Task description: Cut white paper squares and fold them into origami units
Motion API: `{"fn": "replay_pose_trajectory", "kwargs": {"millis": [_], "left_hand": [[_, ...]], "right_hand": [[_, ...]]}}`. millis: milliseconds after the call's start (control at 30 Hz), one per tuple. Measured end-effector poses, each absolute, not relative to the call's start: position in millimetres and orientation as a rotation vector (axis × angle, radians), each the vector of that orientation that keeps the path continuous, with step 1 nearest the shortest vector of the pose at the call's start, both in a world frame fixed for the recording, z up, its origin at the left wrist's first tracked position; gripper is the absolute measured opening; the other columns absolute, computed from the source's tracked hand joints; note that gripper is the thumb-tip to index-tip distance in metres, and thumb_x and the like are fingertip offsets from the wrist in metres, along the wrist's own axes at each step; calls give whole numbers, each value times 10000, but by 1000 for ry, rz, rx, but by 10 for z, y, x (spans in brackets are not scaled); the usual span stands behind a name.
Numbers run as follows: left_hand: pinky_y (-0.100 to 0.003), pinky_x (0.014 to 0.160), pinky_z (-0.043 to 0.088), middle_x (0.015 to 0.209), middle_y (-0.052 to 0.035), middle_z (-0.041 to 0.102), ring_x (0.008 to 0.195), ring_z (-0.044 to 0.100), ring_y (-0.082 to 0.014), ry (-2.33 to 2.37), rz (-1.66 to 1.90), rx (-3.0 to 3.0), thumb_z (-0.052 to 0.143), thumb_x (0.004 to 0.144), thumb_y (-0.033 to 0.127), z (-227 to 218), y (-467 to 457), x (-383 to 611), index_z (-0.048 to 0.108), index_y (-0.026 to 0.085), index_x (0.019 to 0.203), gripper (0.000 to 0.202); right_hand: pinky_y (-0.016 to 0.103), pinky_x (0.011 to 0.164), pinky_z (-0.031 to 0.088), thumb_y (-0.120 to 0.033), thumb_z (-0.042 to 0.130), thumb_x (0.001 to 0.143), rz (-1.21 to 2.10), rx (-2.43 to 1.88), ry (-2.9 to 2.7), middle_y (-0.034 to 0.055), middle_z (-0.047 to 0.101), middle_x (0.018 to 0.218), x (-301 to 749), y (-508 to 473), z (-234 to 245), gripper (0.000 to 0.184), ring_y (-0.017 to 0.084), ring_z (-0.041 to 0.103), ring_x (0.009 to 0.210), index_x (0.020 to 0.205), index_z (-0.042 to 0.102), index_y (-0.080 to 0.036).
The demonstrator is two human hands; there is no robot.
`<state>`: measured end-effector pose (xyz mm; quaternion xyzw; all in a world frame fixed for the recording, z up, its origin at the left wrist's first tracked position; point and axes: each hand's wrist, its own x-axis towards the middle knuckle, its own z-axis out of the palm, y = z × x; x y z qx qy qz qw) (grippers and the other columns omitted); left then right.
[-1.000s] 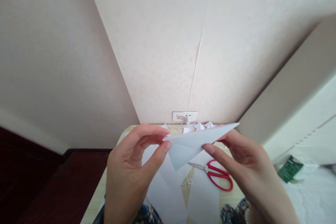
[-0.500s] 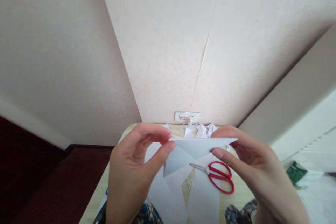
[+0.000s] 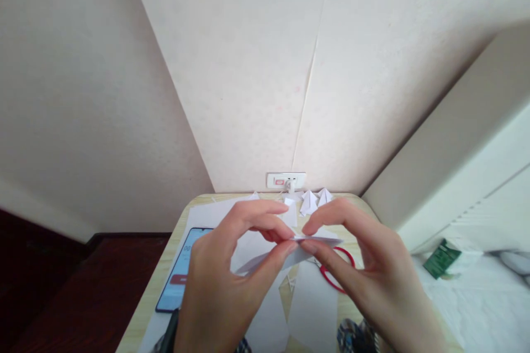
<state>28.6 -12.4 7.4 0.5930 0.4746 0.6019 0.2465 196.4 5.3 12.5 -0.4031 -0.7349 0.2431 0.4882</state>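
Note:
A folded piece of white paper is held up over the table, seen nearly edge-on. My left hand pinches it near the middle between thumb and fingers. Close beside, my right hand grips the same paper between thumb and forefinger, the two thumbs almost touching. Part of the paper is hidden behind my left thumb. Below and behind my right hand lie red-handled scissors, partly covered. White paper sheets are spread on the table under my hands.
Small folded paper pieces stand at the table's back edge, below a wall socket with a plug. A phone with its screen lit lies left on the wooden table. A green packet is off to the right.
My hands have come closer together at the paper's middle, and the paper has tipped from showing its face to nearly edge-on. The view has shifted, bringing the phone into sight.

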Motion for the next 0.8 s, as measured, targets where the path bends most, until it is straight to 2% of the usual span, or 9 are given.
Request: {"fn": "replay_pose_trajectory", "kwargs": {"millis": [133, 300, 433, 567, 800], "left_hand": [[-291, 810, 579, 789, 69, 758, 777, 715, -173, 1319, 1628, 1617, 799, 788, 169, 81, -152, 341, 740, 356, 948, 253], [-251, 836, 557, 832, 81, 767, 759, 702, -139, 1334, 1612, 1678, 803, 776, 154, 63, -116, 265, 742, 345, 924, 249], [-233, 822, 536, 831, 76, 765, 826, 719, -137, 1335, 1557, 1781, 755, 830, 170, 22, -85, 194, 744, 348, 1017, 259], [-209, 842, 504, 830, 100, 767, 861, 703, -118, 1381, 1513, 1734, 766, 819, 161, 35, -103, 217, 744, 361, 985, 260], [-199, 796, 520, 815, 109, 764, 766, 686, -108, 1297, 1484, 1795, 748, 829, 160, 49, -96, 217, 717, 368, 997, 269]], "right_hand": [[245, 695, 489, -148, 730, 875, 647, -950, -1778, -38, 706, 776, 1973, 63, 134, 123, 143, 646, 752, 811, 692, -246], [240, 644, 480, -165, 687, 900, 713, -959, -1626, -31, 681, 776, 2002, 64, 113, 127, 141, 633, 744, 811, 681, -254], [231, 619, 474, -164, 688, 889, 767, -964, -1580, -33, 677, 776, 2025, 64, 106, 120, 134, 635, 739, 814, 680, -258], [223, 633, 477, -182, 708, 876, 759, -948, -1584, -42, 674, 768, 2031, 67, 126, 100, 123, 622, 728, 814, 689, -257], [248, 620, 455, -189, 697, 896, 715, -961, -1559, -35, 664, 732, 2007, 69, 118, 131, 135, 605, 697, 780, 687, -250]]}}
